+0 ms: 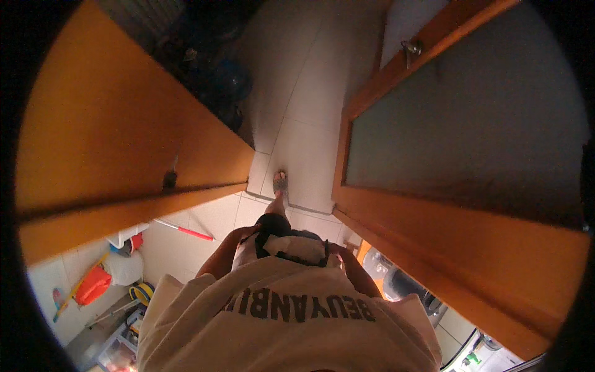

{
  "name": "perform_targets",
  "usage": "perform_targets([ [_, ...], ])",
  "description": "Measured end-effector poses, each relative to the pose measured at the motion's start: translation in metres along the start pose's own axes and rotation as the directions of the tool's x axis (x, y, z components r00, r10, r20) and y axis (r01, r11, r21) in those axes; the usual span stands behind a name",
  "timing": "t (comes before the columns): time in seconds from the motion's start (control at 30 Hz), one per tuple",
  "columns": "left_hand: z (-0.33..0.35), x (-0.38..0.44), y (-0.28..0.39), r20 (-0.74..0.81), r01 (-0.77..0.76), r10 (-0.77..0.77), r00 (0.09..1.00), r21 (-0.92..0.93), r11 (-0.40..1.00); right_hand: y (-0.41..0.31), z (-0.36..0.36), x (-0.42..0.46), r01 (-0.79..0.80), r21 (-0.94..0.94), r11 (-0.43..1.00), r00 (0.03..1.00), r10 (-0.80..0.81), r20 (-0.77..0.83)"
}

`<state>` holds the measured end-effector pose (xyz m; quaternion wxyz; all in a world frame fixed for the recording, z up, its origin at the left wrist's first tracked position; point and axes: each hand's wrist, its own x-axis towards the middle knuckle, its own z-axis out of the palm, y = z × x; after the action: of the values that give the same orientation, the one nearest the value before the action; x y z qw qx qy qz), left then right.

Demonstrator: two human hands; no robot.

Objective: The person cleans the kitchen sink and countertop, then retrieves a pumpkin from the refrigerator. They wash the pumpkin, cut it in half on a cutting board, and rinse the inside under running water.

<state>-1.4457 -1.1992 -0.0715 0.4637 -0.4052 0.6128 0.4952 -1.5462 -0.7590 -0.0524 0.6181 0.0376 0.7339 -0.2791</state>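
My left hand (251,230) is at my left hip, beside my dark shorts (273,224); its fingers are too small and dark to read. On the other side, my right hand (332,249) is at my waist, near a dark strap, its fingers mostly hidden. Between the hands, a pale bundle or pouch (297,246) with dark straps rests against my front. I wear a light shirt (288,335) bearing writing. One foot in a sandal (280,181) stands on the tiled floor (307,158), just beyond a threshold.
A wooden door or panel (116,139) stands left; a wood-framed door (381,200) with a frosted pane and a metal handle (411,49) stands right. Dark objects lie beyond the left door. Behind, at lower left, are a red-and-white pole (195,233), a red cloth (93,284) and a plastic bin (116,351).
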Motion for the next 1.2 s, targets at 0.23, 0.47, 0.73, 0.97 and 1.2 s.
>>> perform_targets([
  [0.23, -0.049, 0.075, 0.173, 0.101, -0.119, 0.108, 0.989, 0.109, 0.987, -0.140, -0.091, 0.024, 0.040, -0.013, 0.999, 0.998, -0.040, -0.040],
  [0.47, -0.127, 0.053, 0.386, 0.191, -0.295, 0.395, 0.899, -0.403, 0.866, -0.225, -0.186, 0.052, 0.005, -0.014, 1.000, 0.998, -0.006, -0.065],
  [0.73, -0.163, 0.200, 0.420, -0.159, -0.397, 0.370, 0.915, -0.208, 0.894, -0.312, -0.311, 0.119, 0.065, -0.103, 0.993, 0.997, -0.059, 0.058],
  [0.97, -0.208, 0.127, 0.467, 0.010, 0.019, -0.019, 1.000, 0.040, 0.999, -0.393, -0.443, 0.172, 0.071, -0.056, 0.996, 0.997, -0.070, 0.024],
  [1.2, -0.280, 0.149, 0.637, 0.016, -0.012, 0.011, 1.000, 0.064, 0.998, -0.470, -0.551, 0.196, 0.103, 0.034, 0.994, 0.991, -0.099, -0.088],
])
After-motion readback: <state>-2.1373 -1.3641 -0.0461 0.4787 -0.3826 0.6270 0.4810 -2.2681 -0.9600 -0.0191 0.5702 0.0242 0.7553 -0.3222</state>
